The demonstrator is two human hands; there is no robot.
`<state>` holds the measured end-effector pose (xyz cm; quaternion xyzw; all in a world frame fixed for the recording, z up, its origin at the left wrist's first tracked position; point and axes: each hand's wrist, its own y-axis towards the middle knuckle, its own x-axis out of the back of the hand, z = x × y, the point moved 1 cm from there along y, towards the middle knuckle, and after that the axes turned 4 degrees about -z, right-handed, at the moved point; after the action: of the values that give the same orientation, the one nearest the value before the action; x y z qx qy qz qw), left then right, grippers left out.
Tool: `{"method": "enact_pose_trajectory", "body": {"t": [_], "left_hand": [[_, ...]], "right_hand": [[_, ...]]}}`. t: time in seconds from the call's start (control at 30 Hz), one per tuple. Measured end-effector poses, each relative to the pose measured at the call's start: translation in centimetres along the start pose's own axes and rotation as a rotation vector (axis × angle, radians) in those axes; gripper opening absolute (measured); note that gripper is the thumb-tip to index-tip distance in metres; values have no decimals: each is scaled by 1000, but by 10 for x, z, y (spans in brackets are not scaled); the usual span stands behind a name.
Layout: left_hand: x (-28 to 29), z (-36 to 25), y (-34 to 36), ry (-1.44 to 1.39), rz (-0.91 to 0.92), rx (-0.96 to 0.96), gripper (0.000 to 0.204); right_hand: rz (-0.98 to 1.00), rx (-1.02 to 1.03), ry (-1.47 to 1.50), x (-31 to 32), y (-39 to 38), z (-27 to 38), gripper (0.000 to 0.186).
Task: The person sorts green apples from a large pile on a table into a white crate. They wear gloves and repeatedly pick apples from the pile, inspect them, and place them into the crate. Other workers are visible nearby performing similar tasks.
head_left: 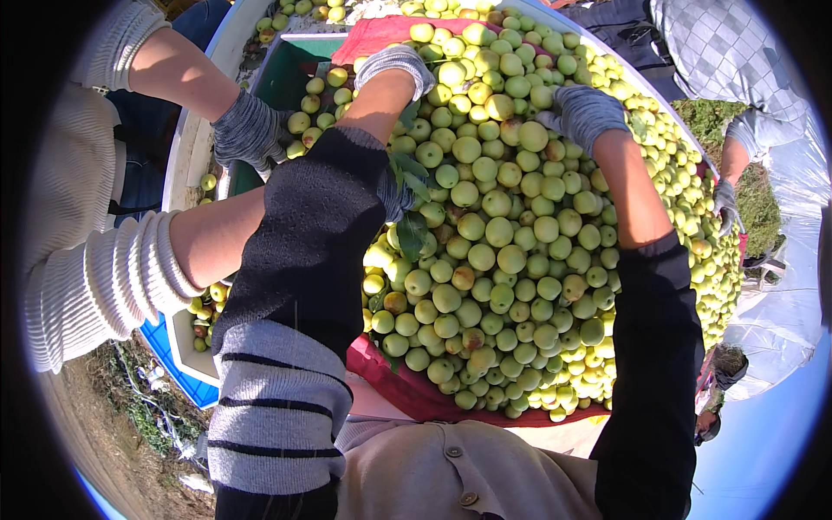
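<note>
A large heap of small yellow-green apples point(511, 234) lies in front of me, some with brown or reddish patches. My left hand point(397, 68), in a grey knit glove, reaches to the far left of the heap. Its fingers are bent down out of sight, so what they hold, if anything, is hidden. Farther right, my right hand point(589, 114), gloved alike, rests on the apples. Its thumb stands apart from the fingers, with no apple visibly gripped. Green leaves point(412, 230) lie among the fruit near my left forearm.
A co-worker's gloved hand point(247, 134) is beside a green-lined bin point(290, 65) at left; their other glove point(394, 195) shows past my left forearm. Another person's gloved hand point(726, 206) touches the heap's right edge. Red cloth point(381, 368) lies under the apples.
</note>
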<state>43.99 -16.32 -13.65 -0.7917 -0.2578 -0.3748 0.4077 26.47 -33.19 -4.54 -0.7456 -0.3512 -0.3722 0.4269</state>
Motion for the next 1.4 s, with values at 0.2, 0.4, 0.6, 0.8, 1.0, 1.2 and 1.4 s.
{"method": "enact_pose_trajectory", "body": {"t": [0.2, 0.4, 0.6, 0.8, 1.0, 1.2, 1.4], "left_hand": [[-15, 1, -26, -202, -176, -200, 45], [-21, 9, -113, -945, -327, -416, 43], [-52, 12, -263, -1888, 289, -237, 22], [-90, -1, -361, -2187, 565, -36, 58], [-105, 43, -413, -2145, 665, 72, 49], [-99, 114, -438, -2075, 681, -19, 52], [-97, 196, -473, -2391, 579, 20, 33]], "right_hand": [[304, -42, -64, 25, 17, 17, 58], [246, -125, 97, 22, -18, 2, 55], [-109, -251, 1798, 18, -167, 51, 28], [-751, 34, 1268, -18, -275, 166, 17], [-819, 20, 754, -15, -316, 219, 40], [-612, 129, 611, 1, -337, 273, 53], [-548, 355, 968, 19, -307, 310, 78]]}}
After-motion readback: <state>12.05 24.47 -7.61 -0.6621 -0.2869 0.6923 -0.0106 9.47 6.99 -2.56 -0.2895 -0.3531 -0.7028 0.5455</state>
